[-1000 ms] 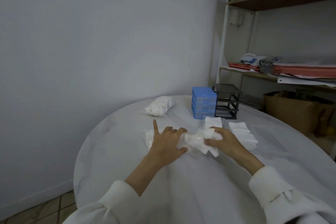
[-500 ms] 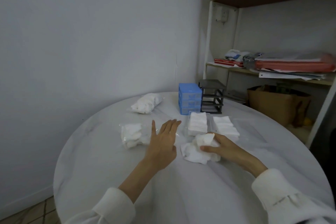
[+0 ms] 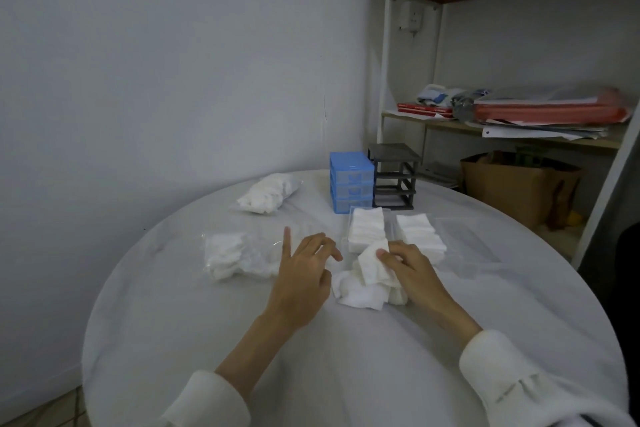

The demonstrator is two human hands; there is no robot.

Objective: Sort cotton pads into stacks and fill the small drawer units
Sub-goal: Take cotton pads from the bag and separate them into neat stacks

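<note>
Seen from a camera worn on the person's head, a round white bench (image 3: 194, 340) fills the lower view, with both forearms in white sleeves reaching across it. The right hand (image 3: 410, 270) pinches a single square cotton pad (image 3: 372, 262) between thumb and fingertips, holding it just above a loose heap of pads (image 3: 362, 293) lying on the bench. The left hand (image 3: 301, 274) hovers just beside that heap, holding nothing, fingers spread and slightly bent, the index finger pointing away.

Beyond the hands sit two neat stacks of pads side by side: the left stack (image 3: 366, 229) and the right stack (image 3: 419, 230) (each seems to rest in a clear shallow tray, though the edges are faint). To the left lies a clear bag of pads (image 3: 235, 255); farther back, near the wall, lies a second bag (image 3: 268, 198). At the far edge stand a blue drawer unit (image 3: 351, 187) with three drawers pushed in, and, touching its right side, a black drawer frame (image 3: 394, 177) without drawers. A shelf (image 3: 519, 135) holding papers stands behind.
</note>
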